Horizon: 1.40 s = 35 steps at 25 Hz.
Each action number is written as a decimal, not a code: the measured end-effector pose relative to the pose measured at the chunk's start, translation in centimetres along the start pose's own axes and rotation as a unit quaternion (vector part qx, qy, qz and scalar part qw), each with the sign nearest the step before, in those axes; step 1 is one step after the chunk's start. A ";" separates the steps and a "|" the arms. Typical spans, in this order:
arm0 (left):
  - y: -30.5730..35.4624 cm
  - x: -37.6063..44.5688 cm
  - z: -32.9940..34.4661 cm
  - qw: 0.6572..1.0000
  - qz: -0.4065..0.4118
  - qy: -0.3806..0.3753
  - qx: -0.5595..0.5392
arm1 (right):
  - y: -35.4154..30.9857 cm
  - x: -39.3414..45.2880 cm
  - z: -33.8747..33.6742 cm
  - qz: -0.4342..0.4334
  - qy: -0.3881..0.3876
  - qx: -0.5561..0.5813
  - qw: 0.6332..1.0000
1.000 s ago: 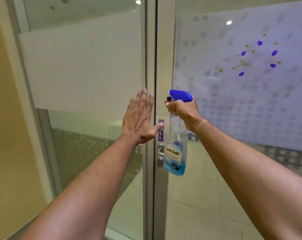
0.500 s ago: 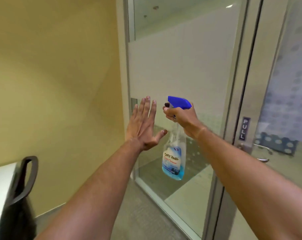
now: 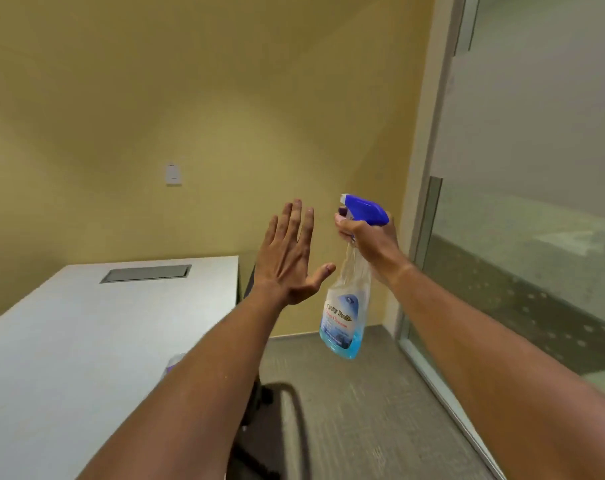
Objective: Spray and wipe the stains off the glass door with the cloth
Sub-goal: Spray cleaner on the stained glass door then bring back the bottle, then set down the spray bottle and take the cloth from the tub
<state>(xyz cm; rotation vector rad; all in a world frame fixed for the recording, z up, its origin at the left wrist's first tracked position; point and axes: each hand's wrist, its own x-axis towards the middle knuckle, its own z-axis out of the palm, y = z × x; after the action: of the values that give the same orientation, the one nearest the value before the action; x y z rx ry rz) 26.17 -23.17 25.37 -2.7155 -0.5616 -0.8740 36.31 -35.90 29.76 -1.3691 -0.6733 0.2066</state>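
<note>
My right hand [image 3: 370, 244] grips the neck of a clear spray bottle [image 3: 346, 306] with a blue trigger head and a little blue liquid at its bottom. It hangs in mid-air in front of the yellow wall. My left hand [image 3: 290, 261] is raised flat beside it, fingers together and thumb out, holding nothing. A fixed glass panel [image 3: 536, 168] with a frosted band fills the right edge. The stained glass door is out of view. I see no cloth, though a small pale object [image 3: 174, 362] peeks out beside my left forearm on the table.
A white table [image 3: 86, 341] with a grey cable hatch [image 3: 145, 273] stands at the left. A dark chair [image 3: 270, 427] sits below my left forearm. A wall switch [image 3: 173, 173] is on the yellow wall. Grey carpet covers the floor.
The view has swung far left, from the stained door to the wall and table. Both hands kept their pose; the door and its handle left the frame.
</note>
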 end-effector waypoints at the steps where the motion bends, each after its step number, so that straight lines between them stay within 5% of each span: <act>1: -2.1 -1.5 -0.2 1.000 -0.014 -0.008 0.008 | 0.7 -0.3 2.4 0.005 -0.014 0.001 1.000; 10: -17.5 -14.5 -1.6 0.980 -0.163 -0.065 0.090 | 5.7 -5.0 21.9 0.065 -0.123 0.011 0.990; 20: -26.5 -20.6 -0.5 0.939 -0.280 -0.117 0.163 | 10.4 -7.3 34.0 0.005 -0.198 0.059 0.978; 27: -31.3 -22.7 1.9 0.935 -0.290 -0.135 0.151 | 14.9 -8.9 39.5 -0.047 -0.171 0.037 0.983; 35: -38.6 -25.5 6.9 0.957 -0.229 -0.157 0.085 | 20.7 -11.9 45.8 -0.009 -0.093 -0.012 0.996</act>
<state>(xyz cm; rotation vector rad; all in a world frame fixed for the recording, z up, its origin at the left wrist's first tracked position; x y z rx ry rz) -5.78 6.49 8.60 -2.6154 -1.3047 -0.4477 6.49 0.60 8.59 -1.3765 -0.8458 0.3156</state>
